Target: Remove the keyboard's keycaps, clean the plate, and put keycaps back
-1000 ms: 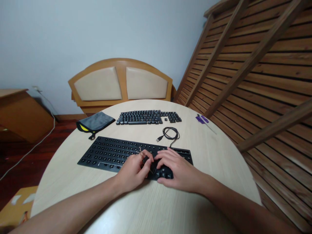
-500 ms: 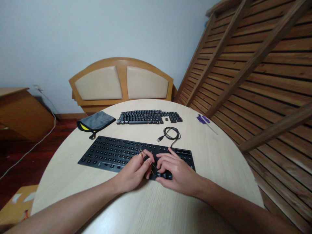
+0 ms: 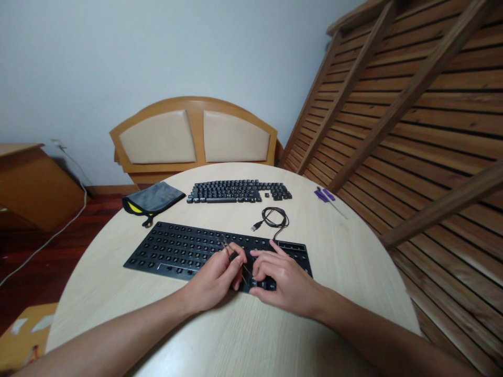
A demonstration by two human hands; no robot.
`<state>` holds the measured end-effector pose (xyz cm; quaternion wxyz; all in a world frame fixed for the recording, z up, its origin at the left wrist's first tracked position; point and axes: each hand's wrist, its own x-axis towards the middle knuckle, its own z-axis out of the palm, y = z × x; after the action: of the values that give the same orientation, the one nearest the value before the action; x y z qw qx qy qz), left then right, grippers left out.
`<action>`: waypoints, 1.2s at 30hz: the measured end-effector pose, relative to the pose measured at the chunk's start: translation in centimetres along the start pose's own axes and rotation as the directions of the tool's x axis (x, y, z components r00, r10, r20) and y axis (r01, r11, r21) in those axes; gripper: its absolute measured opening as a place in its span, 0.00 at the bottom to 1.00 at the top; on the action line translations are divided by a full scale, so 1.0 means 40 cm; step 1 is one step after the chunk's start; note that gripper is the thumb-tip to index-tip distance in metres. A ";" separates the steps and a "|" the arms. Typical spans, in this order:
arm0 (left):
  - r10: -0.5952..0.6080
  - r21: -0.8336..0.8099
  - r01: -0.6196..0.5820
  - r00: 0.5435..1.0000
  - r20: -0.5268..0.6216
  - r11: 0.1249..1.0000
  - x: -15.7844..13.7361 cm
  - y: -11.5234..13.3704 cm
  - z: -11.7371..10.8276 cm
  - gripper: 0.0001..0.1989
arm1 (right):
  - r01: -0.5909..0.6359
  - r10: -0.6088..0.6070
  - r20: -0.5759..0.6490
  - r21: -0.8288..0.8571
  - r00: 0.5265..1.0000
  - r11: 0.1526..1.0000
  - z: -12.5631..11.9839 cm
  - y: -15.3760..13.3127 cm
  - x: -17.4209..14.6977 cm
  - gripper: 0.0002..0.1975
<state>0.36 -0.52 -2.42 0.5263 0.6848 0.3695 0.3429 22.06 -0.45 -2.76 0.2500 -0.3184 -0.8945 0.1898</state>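
A: In the head view, where is the black keyboard point(image 3: 178, 248)?
B: On the round counter point(image 3: 338, 262), under the hands, its switches mostly showing; a coiled cable point(image 3: 275, 208) lies just beyond it; loose keycaps point(image 3: 226, 191) stand in rows farther back, with a grey cloth point(image 3: 155, 198) to their left.
A: And the hands?
B: Near each other; the left hand point(image 3: 215, 276) is closed around a thin wire tool point(image 3: 225, 244) over the keyboard; the right hand point(image 3: 281, 276) curls over dark keys point(image 3: 271, 284); whether it grips one, I cannot tell.
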 end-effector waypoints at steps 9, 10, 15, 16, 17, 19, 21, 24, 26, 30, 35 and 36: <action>-0.003 -0.015 0.003 1.000 -0.007 1.000 0.000 -0.002 0.001 0.20 | -0.049 0.049 0.002 0.012 0.999 0.999 0.005 -0.009 -0.001 0.10; -0.002 -0.014 0.002 1.000 -0.010 1.000 -0.001 -0.004 0.002 0.20 | -0.060 0.060 -0.004 0.015 0.998 0.998 0.006 -0.011 -0.001 0.10; 0.008 -0.006 -0.009 1.000 -0.016 1.000 -0.008 -0.010 0.003 0.20 | -0.078 0.079 -0.017 0.052 0.997 0.996 0.014 -0.013 -0.001 0.12; 0.010 -0.002 -0.010 1.000 -0.015 1.000 -0.010 -0.010 0.003 0.20 | -0.077 0.078 -0.018 0.061 0.997 0.995 0.014 -0.012 -0.001 0.12; 0.012 0.001 -0.012 1.000 -0.014 1.000 -0.011 -0.011 0.003 0.20 | -0.073 0.075 -0.018 0.070 0.997 0.995 0.015 -0.011 -0.001 0.13; 0.019 -0.016 -0.020 0.999 -0.027 1.000 -0.014 -0.014 0.002 0.20 | -0.073 0.077 -0.034 0.101 0.996 0.992 0.014 -0.010 0.000 0.13; 0.028 -0.065 -0.031 0.998 -0.051 0.997 -0.013 -0.019 0.001 0.19 | -0.089 0.098 -0.060 0.148 0.993 0.985 0.013 -0.010 0.001 0.14; 0.027 -0.110 -0.037 0.995 -0.092 0.993 -0.006 -0.026 -0.001 0.19 | -0.115 0.134 -0.083 0.205 0.987 0.972 0.010 -0.012 0.002 0.13; 0.019 -0.121 -0.037 0.989 -0.147 0.992 0.002 -0.030 0.000 0.18 | -0.126 0.150 -0.093 0.223 0.984 0.967 0.005 -0.013 0.004 0.12; -0.001 -0.156 -0.042 0.964 -0.267 0.987 0.018 -0.033 0.002 0.16 | -0.152 0.195 -0.163 0.244 0.967 0.958 -0.027 -0.006 0.013 0.09; -0.007 -0.146 -0.030 0.969 -0.246 0.989 0.020 -0.031 0.007 0.14 | -0.262 0.281 -0.267 0.107 0.922 0.959 -0.098 0.068 0.057 0.06; -0.009 -0.143 -0.026 0.971 -0.238 0.989 0.020 -0.031 0.008 0.15 | -0.281 0.291 -0.274 0.075 0.917 0.957 -0.113 0.092 0.071 0.07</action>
<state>0.83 0.24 -3.62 0.5252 0.6000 0.4011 0.4509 24.45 4.91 -0.05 0.3499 -0.4653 -0.7901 0.1920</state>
